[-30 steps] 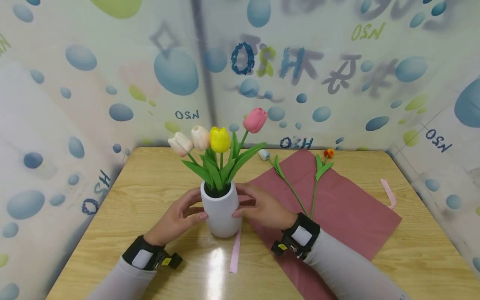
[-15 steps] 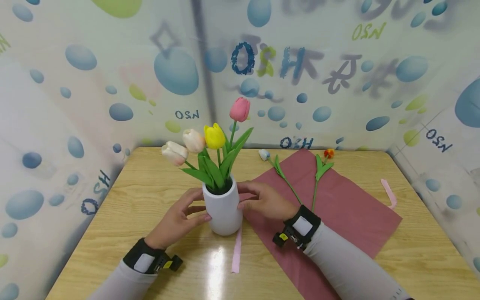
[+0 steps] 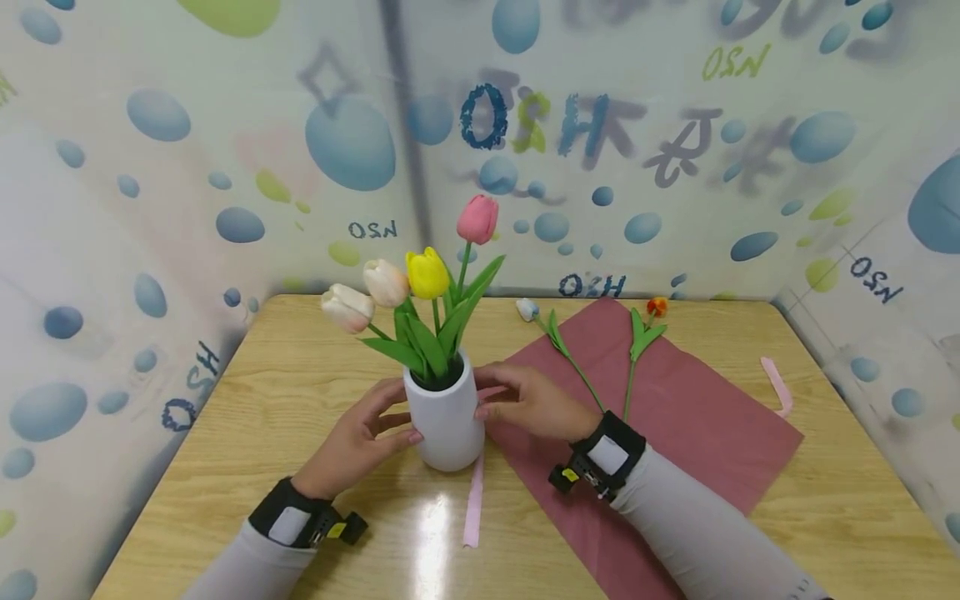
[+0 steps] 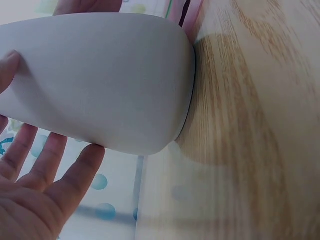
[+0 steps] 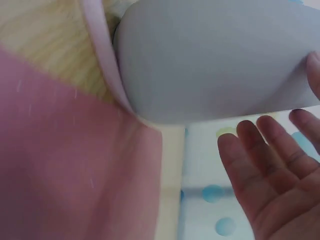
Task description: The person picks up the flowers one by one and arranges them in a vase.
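A white vase (image 3: 444, 421) stands at the middle of the table, its base at the wood in the left wrist view. In it are two cream-white tulips (image 3: 386, 282), a yellow tulip (image 3: 427, 273) and a pink tulip (image 3: 477, 220) with green leaves. My left hand (image 3: 356, 437) holds the vase from the left, thumb on the near side and fingers spread toward the back. From the right, my right hand (image 3: 534, 404) holds it too, its thumb (image 5: 314, 72) on the wall. Some right fingertips appear just clear of the vase in the right wrist view.
Dark pink wrapping paper (image 3: 697, 417) covers the table's right part. On it lie a pale blue tulip (image 3: 527, 310) and an orange-red flower (image 3: 657, 307), both with long stems. A pink ribbon (image 3: 473, 508) runs out from beside the vase; another ribbon piece (image 3: 777, 385) lies far right.
The vase has turned and shifted slightly right and back between my hands. The pink tulip has swung left and now rises more upright. Over the last half second little has moved.
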Tool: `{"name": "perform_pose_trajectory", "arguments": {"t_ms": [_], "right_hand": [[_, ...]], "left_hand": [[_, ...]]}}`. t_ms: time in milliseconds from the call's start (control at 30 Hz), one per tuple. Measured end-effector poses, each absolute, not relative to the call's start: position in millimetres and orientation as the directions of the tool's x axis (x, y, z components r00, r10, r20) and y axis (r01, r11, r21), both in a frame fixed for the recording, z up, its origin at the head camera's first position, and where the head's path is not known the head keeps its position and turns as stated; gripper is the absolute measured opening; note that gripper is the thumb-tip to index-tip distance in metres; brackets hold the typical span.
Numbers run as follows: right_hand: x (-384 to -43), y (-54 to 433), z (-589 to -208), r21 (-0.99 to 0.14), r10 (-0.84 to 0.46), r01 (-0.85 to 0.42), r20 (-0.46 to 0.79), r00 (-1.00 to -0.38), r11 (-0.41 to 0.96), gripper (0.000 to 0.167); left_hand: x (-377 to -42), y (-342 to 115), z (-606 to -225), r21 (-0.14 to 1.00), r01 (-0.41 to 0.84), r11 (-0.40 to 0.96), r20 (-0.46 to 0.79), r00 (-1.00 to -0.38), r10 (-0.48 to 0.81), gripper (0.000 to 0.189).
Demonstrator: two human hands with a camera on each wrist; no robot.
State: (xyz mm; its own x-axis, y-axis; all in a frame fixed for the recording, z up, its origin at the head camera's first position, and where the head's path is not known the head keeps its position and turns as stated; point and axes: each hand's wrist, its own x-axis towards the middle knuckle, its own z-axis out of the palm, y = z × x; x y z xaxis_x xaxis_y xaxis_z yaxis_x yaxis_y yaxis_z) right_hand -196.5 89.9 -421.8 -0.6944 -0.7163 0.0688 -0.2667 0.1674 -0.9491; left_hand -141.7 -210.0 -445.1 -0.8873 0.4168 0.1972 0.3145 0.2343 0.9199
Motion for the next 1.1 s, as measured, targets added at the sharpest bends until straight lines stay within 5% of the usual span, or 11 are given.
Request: {"name": "perform_pose_trajectory", "arguments": {"t_ms": [233,433,667,800,1100], "right_hand": [[-208.0,121.3,-413.7,-0.851,-0.539,-0.354,0.103,-0.836,0.387,0.049],[-229.6,160.8,-407.2,-0.762,-0.311,-0.238,0.051,-0.949,0.602,0.047],[-246.3,183.4,-420.0,-0.619,-0.262,-0.163,-0.071,-0.962,0.768,0.048],[-253.0,184.0,-430.4,-0.542,-0.257,-0.146,-0.135,-0.957,0.827,0.029],[-260.9,183.9,-447.2,-0.498,-0.221,-0.095,-0.199,-0.955,0.862,0.02]], "left_hand": [[-141.7,-210.2,-447.1,0.915,0.325,0.24,0.205,-0.886,0.417,0.068],[-141.9,-209.8,-447.1,0.916,0.323,0.239,0.204,-0.887,0.415,0.068],[-142.7,-210.8,-447.7,0.912,0.329,0.246,0.207,-0.885,0.417,0.068],[-142.7,-211.1,-448.1,0.913,0.327,0.245,0.206,-0.886,0.416,0.069],[-143.3,-210.8,-448.4,0.912,0.336,0.235,0.214,-0.879,0.426,0.068]]}}
